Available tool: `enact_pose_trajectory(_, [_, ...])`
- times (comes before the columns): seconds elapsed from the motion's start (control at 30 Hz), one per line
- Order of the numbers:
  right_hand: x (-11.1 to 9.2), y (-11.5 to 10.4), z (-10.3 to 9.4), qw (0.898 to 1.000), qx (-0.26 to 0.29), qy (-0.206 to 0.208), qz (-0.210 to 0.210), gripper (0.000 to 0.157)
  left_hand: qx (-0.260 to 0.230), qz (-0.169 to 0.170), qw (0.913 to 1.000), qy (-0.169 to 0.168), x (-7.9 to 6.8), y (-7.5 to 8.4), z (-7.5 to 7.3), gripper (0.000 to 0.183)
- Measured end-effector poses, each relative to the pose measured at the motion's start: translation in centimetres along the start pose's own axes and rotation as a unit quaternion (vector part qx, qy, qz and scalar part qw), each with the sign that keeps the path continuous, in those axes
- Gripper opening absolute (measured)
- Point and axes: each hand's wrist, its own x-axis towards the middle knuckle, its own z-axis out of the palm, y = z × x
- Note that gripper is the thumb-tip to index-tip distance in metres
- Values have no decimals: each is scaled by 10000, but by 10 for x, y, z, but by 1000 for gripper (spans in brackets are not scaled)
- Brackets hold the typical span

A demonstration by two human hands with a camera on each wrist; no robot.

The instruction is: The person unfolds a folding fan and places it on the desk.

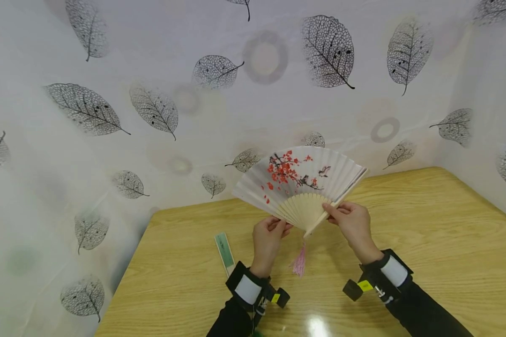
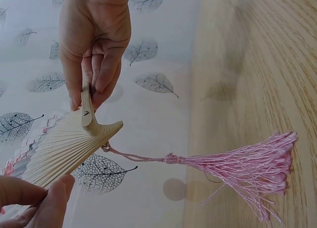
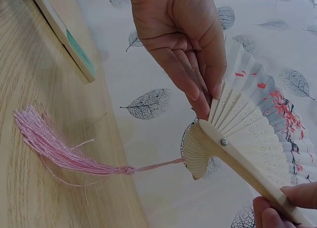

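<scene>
A spread folding fan [image 1: 308,178], pale with red blossoms, small birds and light wooden ribs, is held up over the table. My left hand [image 1: 266,243] pinches the fan's left edge low on the ribs, thumb against fingers. On the other side my right hand [image 1: 356,227] grips the right guard stick between thumb and fingers. The right wrist view shows the metal rivet [image 3: 224,141] where the ribs meet, with pierced patterns along them. From the fan's lower end hangs a pink tassel [image 2: 237,163] on a cord.
A narrow green strip with pale wooden edges [image 1: 225,250] lies on the wooden table [image 1: 426,234] beside my left wrist. Behind the table and at both sides hangs a white covering [image 1: 219,121] printed with dark leaves. Both wrists wear strapped cameras.
</scene>
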Motion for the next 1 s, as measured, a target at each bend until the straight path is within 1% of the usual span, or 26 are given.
enact_pose_trajectory(0.17, [1,1,1,9999,164,-39,17,43,165,-88,9998,91,1,0,0,17])
enact_pose_trajectory(0.37, [2,1,1,9991,398,-126,108,41,99,-31,9999,122,0,2,-1,17])
enact_pose_trajectory(0.6, [3,2,1,9984,468,-174,277,44,50,45,9999,129,-1,3,-1,17])
enact_pose_trajectory(0.77, [3,1,1,9982,484,-159,318,43,31,59,9999,112,-1,3,-1,17])
enact_pose_trajectory(0.9, [3,1,1,9971,628,-180,389,43,21,70,9999,122,-1,3,-1,16])
enact_pose_trajectory(1.0, [3,0,0,9960,748,-191,446,39,16,81,9999,140,-1,3,-1,16])
